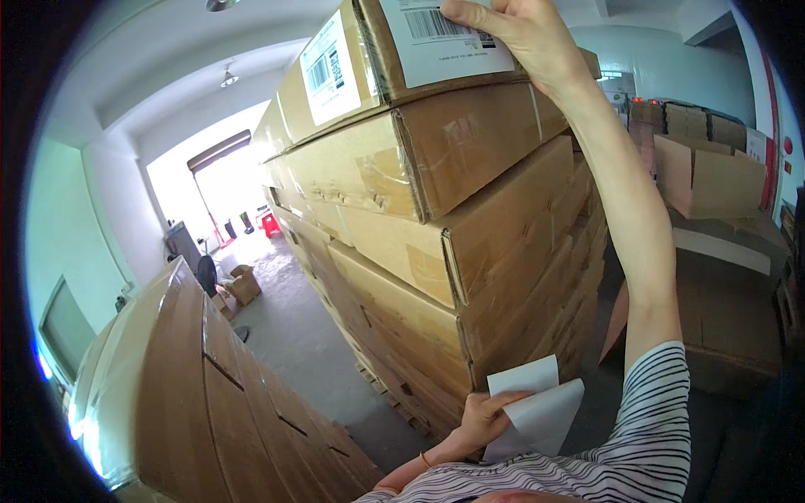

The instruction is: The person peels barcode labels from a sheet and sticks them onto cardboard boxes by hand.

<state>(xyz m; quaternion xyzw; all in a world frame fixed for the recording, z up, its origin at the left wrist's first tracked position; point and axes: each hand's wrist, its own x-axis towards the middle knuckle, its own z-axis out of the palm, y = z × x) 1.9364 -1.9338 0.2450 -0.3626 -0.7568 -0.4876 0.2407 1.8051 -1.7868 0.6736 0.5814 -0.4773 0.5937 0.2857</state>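
The right hand (524, 33) presses a white label (444, 38) flat onto the top cardboard box (436, 142) of the sealed stack, contents hidden. Near, the left hand (480, 419) pinches white backing sheets (537, 407).

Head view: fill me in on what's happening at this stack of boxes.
A person stands at a tall stack of cardboard boxes. Their right hand reaches up and presses a white shipping label onto the side of the top box. Their left hand holds white paper sheets down by the chest. Another label is already on the adjoining face.
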